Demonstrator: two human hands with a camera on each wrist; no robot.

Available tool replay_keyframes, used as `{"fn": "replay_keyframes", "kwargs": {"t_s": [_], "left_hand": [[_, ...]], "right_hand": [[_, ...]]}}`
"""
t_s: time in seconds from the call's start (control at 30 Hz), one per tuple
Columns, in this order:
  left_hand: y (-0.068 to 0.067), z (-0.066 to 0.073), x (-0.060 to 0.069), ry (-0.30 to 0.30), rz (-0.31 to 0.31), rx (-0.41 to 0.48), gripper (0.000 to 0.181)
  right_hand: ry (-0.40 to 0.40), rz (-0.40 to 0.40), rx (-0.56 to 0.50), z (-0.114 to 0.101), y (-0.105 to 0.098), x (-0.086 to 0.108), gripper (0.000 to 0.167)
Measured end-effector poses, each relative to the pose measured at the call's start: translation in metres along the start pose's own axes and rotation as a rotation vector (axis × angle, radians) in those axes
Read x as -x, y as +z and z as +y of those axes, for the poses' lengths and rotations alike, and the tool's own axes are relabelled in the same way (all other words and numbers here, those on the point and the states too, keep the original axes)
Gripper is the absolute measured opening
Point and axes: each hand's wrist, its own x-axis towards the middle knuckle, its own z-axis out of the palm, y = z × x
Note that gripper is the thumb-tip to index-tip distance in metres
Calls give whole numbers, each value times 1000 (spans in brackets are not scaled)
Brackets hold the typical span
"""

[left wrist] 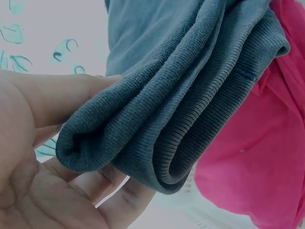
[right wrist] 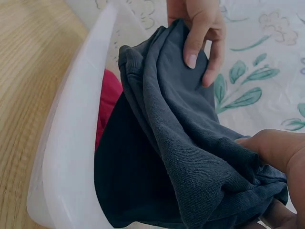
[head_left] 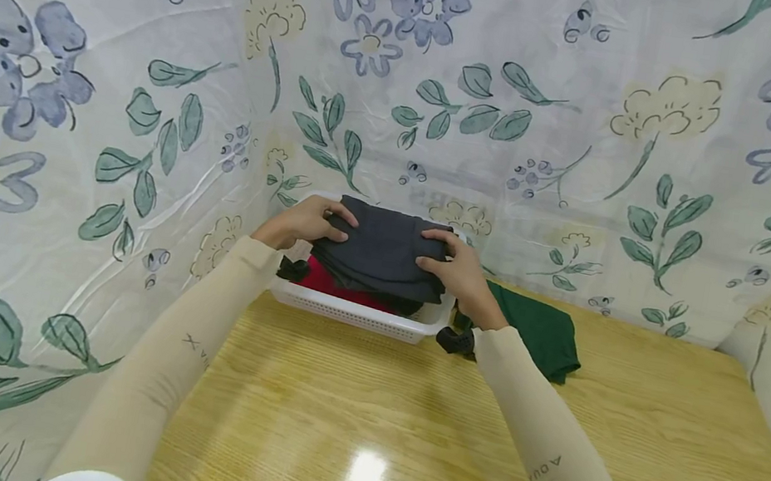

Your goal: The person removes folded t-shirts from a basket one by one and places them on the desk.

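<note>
while both arms reach forward over the wooden table (head_left: 300, 395), the left hand (head_left: 305, 221) and the right hand (head_left: 459, 273) hold a folded dark grey garment (head_left: 383, 253) by its two sides, over a white plastic basket (head_left: 351, 315); the left fingers grip the left edge, some digits on the upper face and others under the thick fold; the right hand pinches the opposite edge, thumb on top and fingers beneath; several layers lie stacked in the fold, and ribbed fabric shows along the edge in the left wrist view; whether the garment's underside rests on what lies below, i cannot tell

red cloth (head_left: 326, 280) lies in the basket under the garment, toward the left, and a darker, nearly black cloth (right wrist: 128, 167) shows beneath it beside the basket's rim; a dark green cloth (head_left: 541, 332) lies on the table just to the right of the basket, partly hidden behind the right wrist; beige sleeves (head_left: 549, 451) with small dark lettering cover both forearms, and a black device (head_left: 454, 341) sits at the right wrist; a pale curtain (head_left: 509, 33) printed with blue flowers and green leaves hangs behind the basket and along the left side
</note>
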Motion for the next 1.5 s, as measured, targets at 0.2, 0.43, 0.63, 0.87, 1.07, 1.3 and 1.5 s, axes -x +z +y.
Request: {"fn": "replay_keyframes", "kwargs": {"t_s": [0.2,0.43,0.63,0.87,1.07,1.3,1.5], "left_hand": [[-3,3,2,2,24,-22,33],[-2,-2,3,-23,13,-30,31],[3,-10,3,-28,-5,-27,30],[7,-19,0,-31,11,-47,29],[9,-23,-1,-63,-17,-54,30],[9,-22,-1,-74,-19,-61,30],[7,-24,-1,-69,3,-52,30]], "right_hand": [[2,4,-43,1,0,-2,46],[-7,-14,-109,6,13,-7,46],[36,-65,-163,16,24,-13,47],[44,-92,-139,20,37,-21,44],[76,-141,-120,23,43,-24,43],[86,-149,-112,23,44,-23,44],[76,-130,-157,25,45,-25,45]]}}
